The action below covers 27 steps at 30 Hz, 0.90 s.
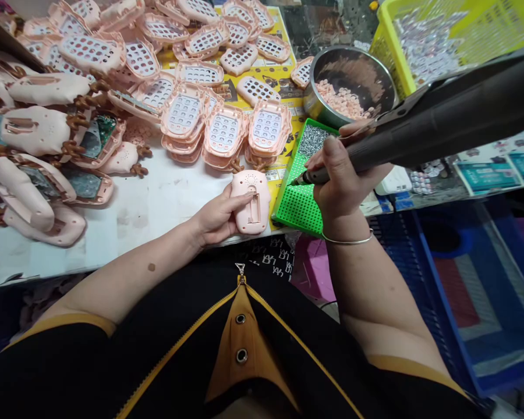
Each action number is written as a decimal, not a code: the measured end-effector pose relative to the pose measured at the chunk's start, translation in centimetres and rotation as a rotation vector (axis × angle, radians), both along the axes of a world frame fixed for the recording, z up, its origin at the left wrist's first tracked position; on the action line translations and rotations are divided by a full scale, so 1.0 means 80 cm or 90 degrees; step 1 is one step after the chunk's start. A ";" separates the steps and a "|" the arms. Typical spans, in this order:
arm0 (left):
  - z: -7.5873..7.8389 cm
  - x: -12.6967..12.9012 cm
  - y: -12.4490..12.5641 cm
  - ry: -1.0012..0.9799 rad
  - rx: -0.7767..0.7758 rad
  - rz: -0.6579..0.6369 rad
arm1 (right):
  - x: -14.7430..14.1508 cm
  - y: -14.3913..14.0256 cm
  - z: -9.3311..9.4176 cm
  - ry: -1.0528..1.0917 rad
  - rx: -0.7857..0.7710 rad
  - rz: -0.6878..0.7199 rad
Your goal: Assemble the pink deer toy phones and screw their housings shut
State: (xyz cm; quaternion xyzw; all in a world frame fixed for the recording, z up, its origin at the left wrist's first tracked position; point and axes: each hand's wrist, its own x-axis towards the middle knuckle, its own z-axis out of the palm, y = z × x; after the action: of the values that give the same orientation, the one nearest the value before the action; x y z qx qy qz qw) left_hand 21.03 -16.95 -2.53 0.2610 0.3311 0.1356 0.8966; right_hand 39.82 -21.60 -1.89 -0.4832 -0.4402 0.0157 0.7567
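On a white workbench (157, 198) crowded with pink keypad shells (222, 131), the left hand (216, 218) grips a light, rigid pink plastic toy-phone back (251, 201) by its edges, while the right hand (343, 180) clenches a black electric screwdriver (441, 116), tip over a green screw tray (297, 203)

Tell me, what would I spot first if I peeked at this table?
Probably the big heap of pink toy phone shells spread over the far left of the white table. Near the front edge, the left hand holds one pink shell face down, while the right hand grips a dark electric screwdriver with its tip over a green screw tray.
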 end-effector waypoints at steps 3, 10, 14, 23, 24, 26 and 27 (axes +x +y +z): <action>-0.001 0.000 0.000 0.005 -0.002 0.007 | -0.002 0.000 0.000 -0.011 -0.006 -0.014; 0.000 0.003 -0.002 0.020 0.003 0.050 | -0.006 -0.011 0.010 -0.003 0.006 -0.012; 0.000 0.005 -0.004 0.022 0.005 0.073 | -0.027 -0.033 0.035 0.015 0.060 -0.020; 0.005 0.005 -0.011 0.032 0.017 0.097 | -0.076 -0.066 0.047 0.074 0.002 0.175; 0.006 0.006 -0.011 0.034 0.018 0.097 | -0.076 -0.067 0.044 0.072 -0.013 0.178; 0.008 0.006 -0.012 0.035 0.020 0.097 | -0.075 -0.067 0.038 0.071 -0.021 0.177; 0.008 0.006 -0.013 0.036 0.023 0.096 | -0.075 -0.066 0.035 0.070 -0.022 0.178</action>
State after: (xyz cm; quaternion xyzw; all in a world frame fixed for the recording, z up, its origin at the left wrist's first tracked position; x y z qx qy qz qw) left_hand 21.52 -17.95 -1.89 0.2550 0.3727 0.2016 0.8692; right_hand 33.82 -26.92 0.89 -0.4287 -0.4608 0.1550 0.7615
